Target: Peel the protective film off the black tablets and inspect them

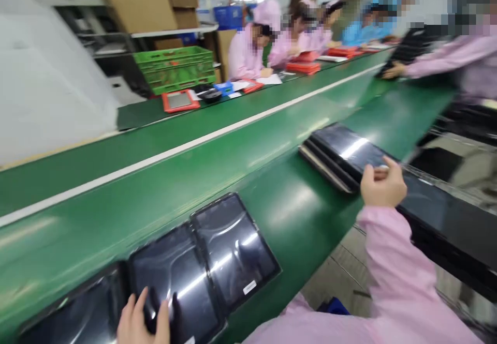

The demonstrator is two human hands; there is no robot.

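At the lower left, my left hand has its fingers spread over a dark flat panel and holds nothing. Beside that panel lies another dark panel with a small white label, and a third dark panel is at the far left. My right hand, in a pink sleeve, is at the near edge of a stack of dark panels on the right. Its thumb and fingers are curled close together over the top panel; whether they grip anything is too small to make out.
A green work surface runs diagonally across. More dark trays or panels extend at the right edge. A person in pink at the upper right holds a black stack. Several people sit behind the far side, near a green crate.
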